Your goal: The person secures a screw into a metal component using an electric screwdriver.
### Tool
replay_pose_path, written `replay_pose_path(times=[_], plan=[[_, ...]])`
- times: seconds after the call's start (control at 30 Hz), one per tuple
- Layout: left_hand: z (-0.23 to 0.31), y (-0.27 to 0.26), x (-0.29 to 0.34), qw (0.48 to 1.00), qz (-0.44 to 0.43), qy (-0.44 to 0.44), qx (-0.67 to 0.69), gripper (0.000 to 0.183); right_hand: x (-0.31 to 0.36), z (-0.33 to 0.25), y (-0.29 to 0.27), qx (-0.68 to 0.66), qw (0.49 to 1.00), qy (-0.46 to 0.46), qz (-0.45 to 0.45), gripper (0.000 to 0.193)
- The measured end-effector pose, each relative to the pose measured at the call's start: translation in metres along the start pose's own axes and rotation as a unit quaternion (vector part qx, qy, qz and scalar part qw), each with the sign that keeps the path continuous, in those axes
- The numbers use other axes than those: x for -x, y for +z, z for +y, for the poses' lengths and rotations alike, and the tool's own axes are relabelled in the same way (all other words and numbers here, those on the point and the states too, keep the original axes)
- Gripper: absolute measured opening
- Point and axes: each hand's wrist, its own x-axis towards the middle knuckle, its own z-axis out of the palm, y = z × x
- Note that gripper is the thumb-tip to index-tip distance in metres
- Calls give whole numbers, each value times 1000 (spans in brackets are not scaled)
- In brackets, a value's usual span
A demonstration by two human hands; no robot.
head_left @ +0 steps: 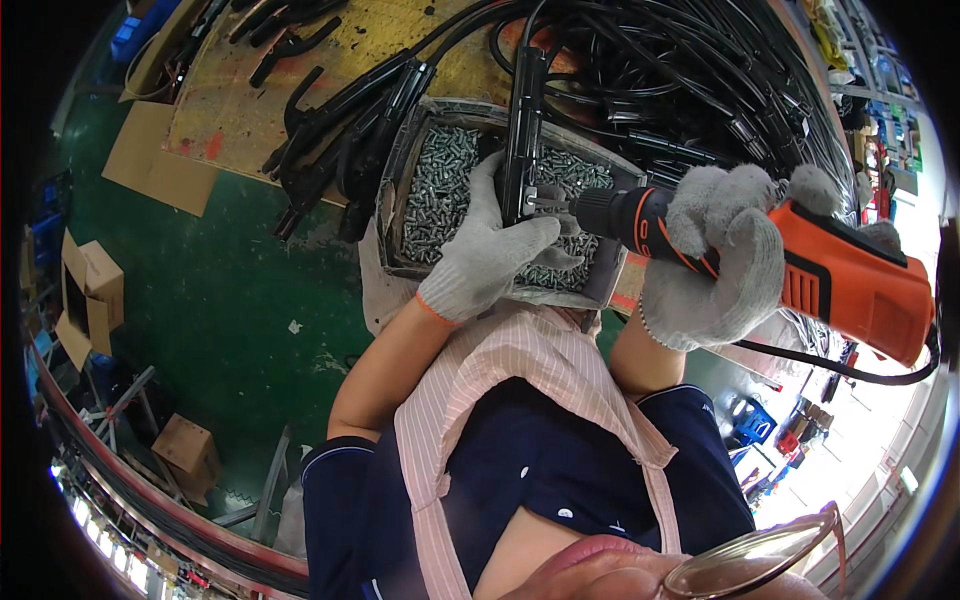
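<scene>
My left hand (476, 255), in a grey knit glove, holds a black tubular handle (523, 130) upright over a box of screws. A black cable leaves the handle's far end. My right hand (715, 265), also gloved, is wrapped round an orange and black power screwdriver (850, 280). Its nose points left at the handle's near end, close to my left fingertips. A small metal piece shows at the tip; whether it is a screw or the bit I cannot tell. Loose silver screws (440, 185) fill both sides of the worn box (393, 190) below.
Several black handles (385, 130) lie left of the box on the stained yellow table (225, 110). A heap of black cables (690, 70) covers the far right. The screwdriver's cord (840, 368) loops at the right. Cardboard boxes (187, 450) stand on the green floor (240, 290).
</scene>
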Motion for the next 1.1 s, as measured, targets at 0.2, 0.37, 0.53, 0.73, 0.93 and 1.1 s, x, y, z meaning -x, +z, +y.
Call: replay_pose_path(times=[0.2,0.37,0.53,0.73,0.93,1.1], plan=[[4,-2,3,999,12,-38,4,88,-3,5,5,51,999,1,16,46],[1,-4,0,999,-1,-40,16,86,-4,9,5,51,997,6,53,47],[1,-4,-1,1000,-1,-27,13,86,-3,6,9,40,998,24,51,48],[18,-3,13,998,-21,-5,61,83,11,-13,-44,432,892,-128,-27,39],[88,-25,43,962,25,47,-269,74,-10,-53,-32,-94,985,-12,142,44],[164,-60,34,592,101,181,-779,62,8,-17,-26,173,935,302,70,87]])
